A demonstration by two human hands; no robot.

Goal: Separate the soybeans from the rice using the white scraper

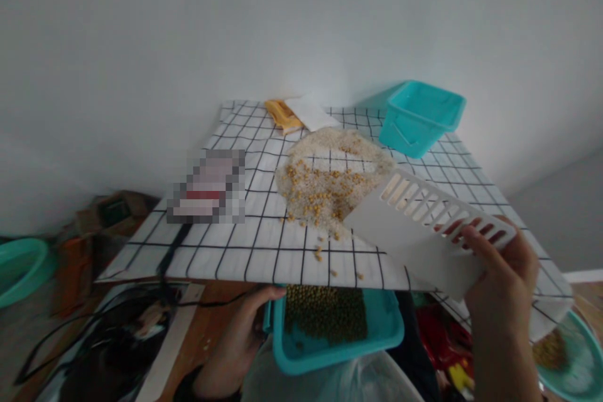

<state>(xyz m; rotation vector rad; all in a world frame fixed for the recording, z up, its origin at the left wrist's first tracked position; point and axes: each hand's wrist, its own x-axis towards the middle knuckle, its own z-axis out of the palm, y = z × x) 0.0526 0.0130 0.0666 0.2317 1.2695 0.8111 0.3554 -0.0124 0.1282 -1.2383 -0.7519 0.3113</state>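
My right hand (499, 276) grips a white slotted plastic panel (424, 232) at its right end, holding it tilted over the table by a heap of rice mixed with yellow beans (330, 176). My left hand (240, 333) holds the left rim of a teal tray (339, 352) just below the table's near edge. That tray carries a layer of greenish-yellow beans (325, 314). A few loose beans lie near the table edge.
The table has a white cloth with a black grid (235, 245). A teal basket (419, 116) stands at the back right, an orange packet (282, 114) and white paper at the back. Teal bowls sit at far left (19, 267) and lower right (570, 358). Black cables trail lower left.
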